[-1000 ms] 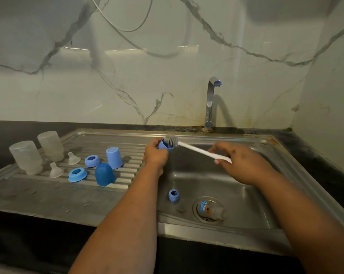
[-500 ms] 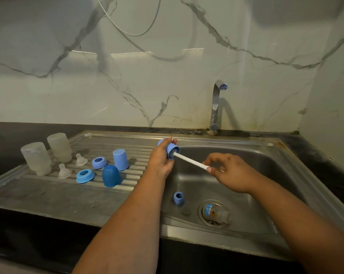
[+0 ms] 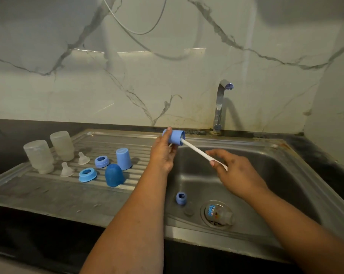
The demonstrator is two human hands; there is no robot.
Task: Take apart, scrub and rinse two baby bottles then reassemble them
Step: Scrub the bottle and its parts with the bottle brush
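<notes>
My left hand [image 3: 163, 153] grips a light-blue bottle cap [image 3: 174, 137] just above centre frame, fingers curled round its closed end with the mouth facing right. My right hand [image 3: 232, 171] pinches the white handle of the bottle brush [image 3: 198, 152], whose bristle head sits inside the cap.

Lower centre, in the sink basin [image 3: 266, 175], a small blue collar ring [image 3: 181, 198] stands near the drain, and a clear printed bottle [image 3: 216, 213] lies on its side across the strainer.

On the draining board [image 3: 48, 192] at left, nearest me, sit a dark-blue domed cap [image 3: 114, 175] and a bright-blue collar [image 3: 87, 174]. Behind them come a clear teat [image 3: 66, 170], a second collar [image 3: 101, 161], another light-blue cap [image 3: 123, 158] and a second teat [image 3: 83, 158]. Furthest back stand two frosted bottle bodies [image 3: 50, 151], upturned. The tap [image 3: 220, 103] rises at the rear, with no water visible.

I judge the held cap light, rigid and probably slick when wet, so I'd take it round the closed end, as now, leaving the mouth free for the brush. The teats look soft and floppy; I'd pinch those by the base flange.
</notes>
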